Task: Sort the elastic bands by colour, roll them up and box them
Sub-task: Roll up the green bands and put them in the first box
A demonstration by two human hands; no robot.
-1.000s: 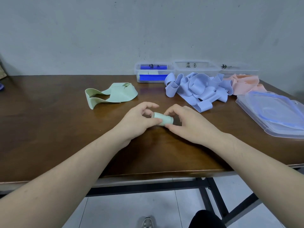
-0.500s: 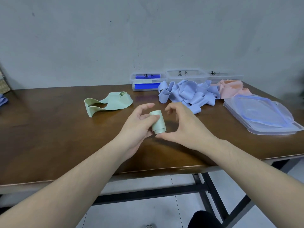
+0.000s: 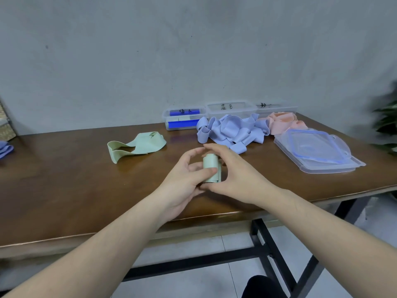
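Note:
A rolled-up pale green band (image 3: 211,168) stands upright between my hands above the brown table (image 3: 64,179). My left hand (image 3: 189,179) grips the roll, thumb across its front. My right hand (image 3: 234,177) curls round it from the right, fingers over the top and thumb under its base. Loose green bands (image 3: 139,145) lie at centre left. A heap of lilac bands (image 3: 232,131) and a pile of pink bands (image 3: 283,123) lie further back. Three clear boxes stand by the wall: a left box (image 3: 184,119), a middle box (image 3: 232,108) and a right box (image 3: 277,107).
Stacked clear lids with blue seals (image 3: 315,149) lie at the right of the table. More lilac bands (image 3: 5,148) sit at the far left edge. A plant (image 3: 386,125) stands at the right. The grey wall runs close behind the boxes.
The green roll went from lying sideways near the table to standing upright, lifted in both hands. My right hand closed round it. My head tilted up.

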